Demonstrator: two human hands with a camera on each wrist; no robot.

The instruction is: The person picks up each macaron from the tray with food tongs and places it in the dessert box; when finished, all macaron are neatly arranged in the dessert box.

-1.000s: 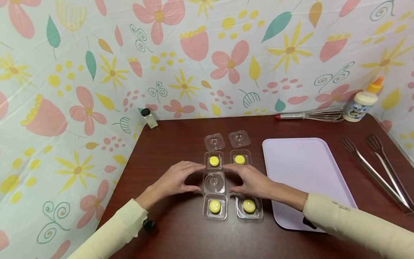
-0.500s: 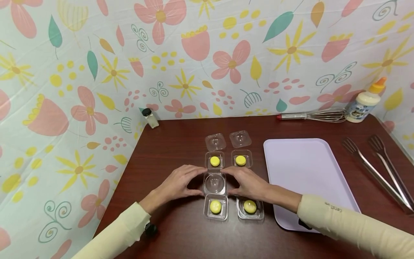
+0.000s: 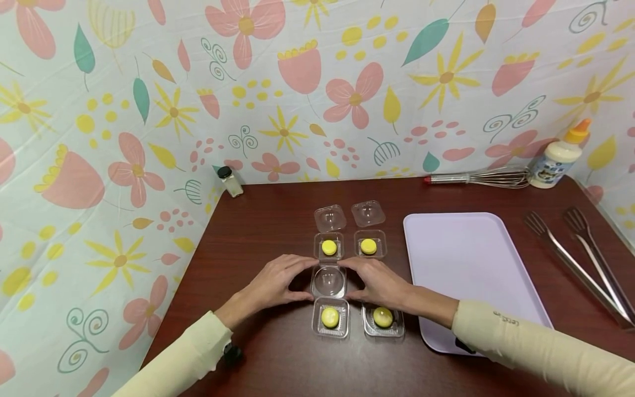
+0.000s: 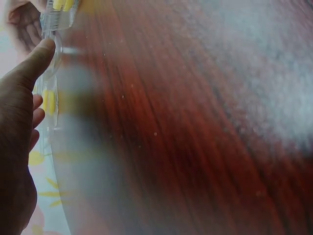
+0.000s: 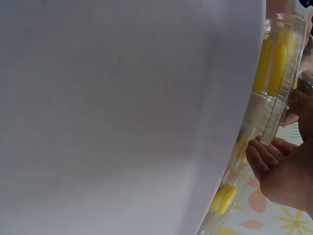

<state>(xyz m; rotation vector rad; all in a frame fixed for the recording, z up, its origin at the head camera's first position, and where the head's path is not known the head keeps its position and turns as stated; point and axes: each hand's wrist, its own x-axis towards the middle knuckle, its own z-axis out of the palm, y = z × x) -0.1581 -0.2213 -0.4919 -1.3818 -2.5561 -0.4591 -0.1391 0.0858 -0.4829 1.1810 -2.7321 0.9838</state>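
Note:
Yellow macarons sit in small clear plastic boxes in the middle of the table. The near left box [image 3: 342, 331] holds a macaron [image 3: 329, 317], and its open domed lid [image 3: 329, 280] lies folded back behind it. My left hand [image 3: 273, 280] grips the lid's left side, index finger at the far corner and thumb at the near one. Opposite it, my right hand [image 3: 381, 280] grips the right side the same way. The near right box [image 3: 392, 332], with a macaron [image 3: 382, 317] inside, looks closed and lies below my right wrist.
Behind the hands are two open boxes with macarons [image 3: 329, 247], lids folded back. A lilac tray [image 3: 466, 264] lies right under my right forearm, with metal tongs [image 3: 590, 264] beyond. A whisk [image 3: 481, 176], squeeze bottle [image 3: 554, 160] and small black-capped jar [image 3: 230, 182] stand along the back.
Both hands have moved inward, closing the gaps on either side of the near left lid, and their fingers have reached its edges. The boxes and macarons stay in place.

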